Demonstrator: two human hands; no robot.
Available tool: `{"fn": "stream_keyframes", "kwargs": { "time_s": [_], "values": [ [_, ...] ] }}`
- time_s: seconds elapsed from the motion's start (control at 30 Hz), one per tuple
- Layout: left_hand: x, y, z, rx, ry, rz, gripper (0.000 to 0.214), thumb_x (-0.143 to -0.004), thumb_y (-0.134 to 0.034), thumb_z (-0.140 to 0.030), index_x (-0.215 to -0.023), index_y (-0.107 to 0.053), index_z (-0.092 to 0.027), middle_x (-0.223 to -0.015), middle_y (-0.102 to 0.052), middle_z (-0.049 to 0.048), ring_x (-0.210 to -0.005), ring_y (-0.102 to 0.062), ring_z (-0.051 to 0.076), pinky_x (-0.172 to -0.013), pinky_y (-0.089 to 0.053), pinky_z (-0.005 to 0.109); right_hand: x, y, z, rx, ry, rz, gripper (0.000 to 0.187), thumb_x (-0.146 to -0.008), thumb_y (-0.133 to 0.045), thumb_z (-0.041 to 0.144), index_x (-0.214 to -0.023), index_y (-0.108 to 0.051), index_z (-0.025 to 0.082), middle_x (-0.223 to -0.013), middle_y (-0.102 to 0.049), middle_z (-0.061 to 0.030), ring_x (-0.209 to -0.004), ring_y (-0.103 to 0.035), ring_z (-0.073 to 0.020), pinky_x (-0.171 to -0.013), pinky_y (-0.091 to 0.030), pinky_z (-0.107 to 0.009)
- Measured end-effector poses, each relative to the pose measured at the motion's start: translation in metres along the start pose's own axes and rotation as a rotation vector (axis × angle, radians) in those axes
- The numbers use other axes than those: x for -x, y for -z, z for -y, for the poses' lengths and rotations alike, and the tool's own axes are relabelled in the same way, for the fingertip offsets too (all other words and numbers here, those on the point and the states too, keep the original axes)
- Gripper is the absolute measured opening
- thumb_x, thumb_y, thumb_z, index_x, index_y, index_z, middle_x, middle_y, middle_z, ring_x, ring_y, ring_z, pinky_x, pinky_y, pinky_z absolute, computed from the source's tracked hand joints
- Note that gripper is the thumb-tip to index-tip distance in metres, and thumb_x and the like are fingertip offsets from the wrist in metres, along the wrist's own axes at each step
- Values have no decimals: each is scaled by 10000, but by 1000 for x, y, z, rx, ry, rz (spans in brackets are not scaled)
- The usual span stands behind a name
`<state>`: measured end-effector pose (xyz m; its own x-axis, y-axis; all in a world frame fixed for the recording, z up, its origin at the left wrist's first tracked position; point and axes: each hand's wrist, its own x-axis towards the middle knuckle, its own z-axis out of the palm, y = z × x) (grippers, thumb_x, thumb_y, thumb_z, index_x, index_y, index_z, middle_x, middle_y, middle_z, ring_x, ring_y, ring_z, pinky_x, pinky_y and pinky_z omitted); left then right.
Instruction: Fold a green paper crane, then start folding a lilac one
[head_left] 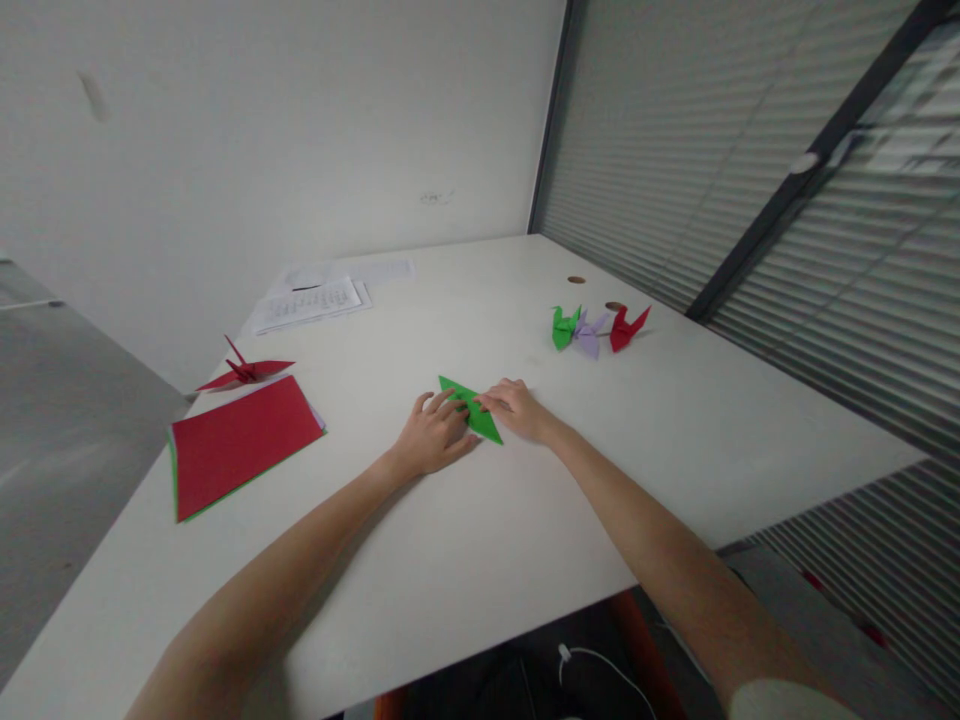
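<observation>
On the white table (465, 520), a piece of green origami paper (487, 425) lies folded into a narrow, slanted diamond. My left hand (435, 435) rests over its left side, fingers spread and pressing on the paper. From the right, my right hand (517, 408) has its fingers drawn together on the upper right edge of the same paper. Part of the folded paper is hidden under the fingers of both hands.
Farther right stand a green origami crane (564, 328), a purple one (589, 335) and a red one (626, 330). At left, another red crane (244, 374) sits behind a stack of coloured sheets (247, 445). Printed papers (315, 304) lie near the wall.
</observation>
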<state>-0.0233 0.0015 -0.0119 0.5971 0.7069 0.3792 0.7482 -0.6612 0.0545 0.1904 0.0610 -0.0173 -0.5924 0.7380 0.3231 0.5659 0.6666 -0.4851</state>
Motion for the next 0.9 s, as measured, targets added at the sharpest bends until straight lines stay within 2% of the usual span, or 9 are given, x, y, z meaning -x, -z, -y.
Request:
{"fn": "stream_keyframes", "kwargs": {
  "time_s": [0.1, 0.17, 0.3, 0.37, 0.47, 0.53, 0.67, 0.8, 0.9],
  "values": [
    [-1, -2, 1, 31, -1, 14, 428, -922, -433, -504, -1128, -623, -180, -1186, -617, 121, -1119, -558, 262, -988, -388, 447, 1, -3, -4, 43, 48, -26, 314, -960, -416, 324, -1046, -706, 240, -1058, -707, -64, -1062, -526, -219, -918, -350, -392],
    [-2, -3, 3, 51, -1, 27, 407, -934, -421, -477, -1122, -621, -177, -1158, -634, 114, -1072, -591, 237, -991, -402, 423, 2, -6, -7, 73, 44, -8, 280, -921, -470, 235, -1083, -698, 248, -1055, -705, -65, -1061, -517, -227, -907, -350, -401],
    [-3, -2, 8, 67, 65, 28, 348, -935, -431, -462, -1031, -638, -200, -1134, -667, 88, -1050, -620, 226, -1068, -338, 466, 3, -10, -3, 99, 21, 29, 334, -827, -525, 107, -1072, -706, 244, -935, -700, -58, -956, -531, -221, -865, -349, -395],
    [-3, -2, 12, 102, 94, 36, 310, -933, -447, -447, -1014, -631, -212, -1060, -696, 62, -988, -646, 204, -1062, -353, 453, 2, -11, 3, 79, 35, 51, 348, -805, -522, 80, -1046, -716, 240, -922, -696, -56, -938, -533, -217, -870, -345, -399],
    [-3, -4, 19, 153, 82, 39, 250, -921, -489, -377, -1067, -611, -215, -982, -714, 48, -930, -664, 180, -1029, -399, 400, 1, -10, 7, 48, 80, 63, 398, -772, -508, 40, -1035, -722, 249, -1035, -692, -56, -1017, -521, -225, -902, -336, -416],
    [-2, -7, 24, 170, 65, 26, 248, -914, -504, -333, -1106, -602, -211, -1030, -710, 63, -940, -667, 177, -999, -425, 374, 1, -9, 6, 23, 102, 90, 448, -756, -499, 21, -1059, -715, 269, -1142, -673, -42, -1095, -498, -234, -934, -326, -432],
    [1, -14, 32, 167, 43, 15, 251, -922, -497, -293, -1141, -599, -223, -1164, -674, 78, -1090, -624, 193, -974, -435, 376, 2, -7, 1, 2, 67, 147, 392, -814, -521, 83, -1079, -705, 304, -1167, -670, -31, -1097, -510, -243, -949, -320, -459],
    [-1, -6, 29, 127, -45, 69, 259, -946, -436, -234, -1134, -613, -256, -1224, -647, 56, -1197, -559, 188, -1005, -387, 396, 2, -6, 5, 28, 55, 151, 243, -854, -602, 217, -1056, -711, 296, -1064, -680, -60, -1059, -525, -248, -935, -317, -462],
    [-4, 5, 21, 77, -105, 110, 215, -911, -516, -359, -1033, -647, -238, -1188, -661, 59, -1208, -545, 231, -1018, -354, 429, 1, -6, 11, 21, 102, 163, 213, -853, -632, 284, -1051, -713, 277, -1018, -667, -69, -1019, -537, -235, -905, -342, -428]
  ]
}}
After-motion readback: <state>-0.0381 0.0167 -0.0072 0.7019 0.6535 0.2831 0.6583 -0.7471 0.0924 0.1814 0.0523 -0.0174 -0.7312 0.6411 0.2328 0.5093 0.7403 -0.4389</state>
